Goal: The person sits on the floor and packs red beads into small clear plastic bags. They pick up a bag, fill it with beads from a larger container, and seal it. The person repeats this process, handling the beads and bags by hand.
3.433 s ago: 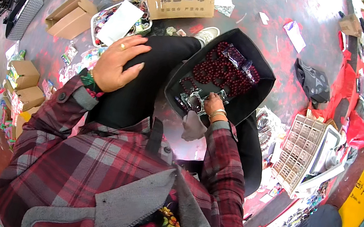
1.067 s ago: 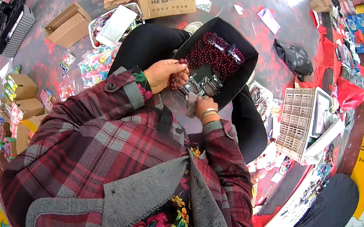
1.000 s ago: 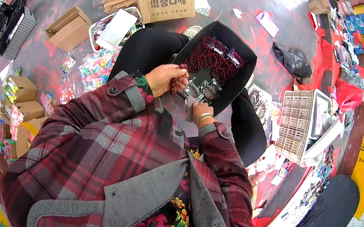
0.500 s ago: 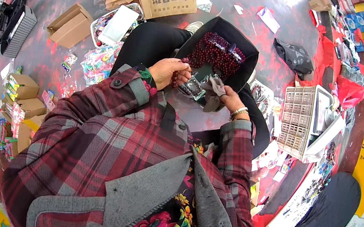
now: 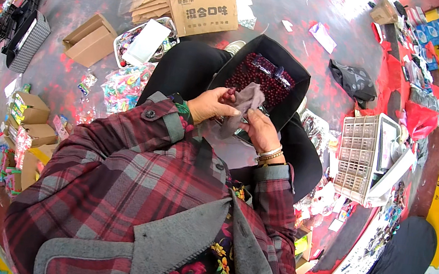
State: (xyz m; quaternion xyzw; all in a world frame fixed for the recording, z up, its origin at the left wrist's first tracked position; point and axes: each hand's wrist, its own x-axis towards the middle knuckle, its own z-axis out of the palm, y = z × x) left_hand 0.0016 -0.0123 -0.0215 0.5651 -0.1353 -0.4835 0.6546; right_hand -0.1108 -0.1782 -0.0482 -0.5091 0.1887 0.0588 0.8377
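Observation:
My left hand (image 5: pixel 212 105) is closed in a pinch, with a string of dark red beads (image 5: pixel 230 93) showing at its fingertips. Fingers bent, my right hand (image 5: pixel 261 132) grips a crumpled grey cloth (image 5: pixel 247 99). The cloth lies between the two hands and against the beads, so part of the string is hidden. Just beyond, a black fabric box (image 5: pixel 297 61) stands between my legs. Inside it are many dark red bead strings (image 5: pixel 257 75), some with clear plastic wrapping. Small clear packets under the hands are mostly covered.
An open cardboard box (image 5: pixel 89 40) and a white basket (image 5: pixel 173 29) of small goods stand to the left. A large printed carton (image 5: pixel 203 9) is at the far side. On the right are a beige plastic crate (image 5: pixel 353 153) and a dark grey bag (image 5: pixel 351 82).
My right hand has moved left and brought the grey cloth up to the beads at my left hand. My left hand has shifted slightly right and nearer; the whole view has turned a little.

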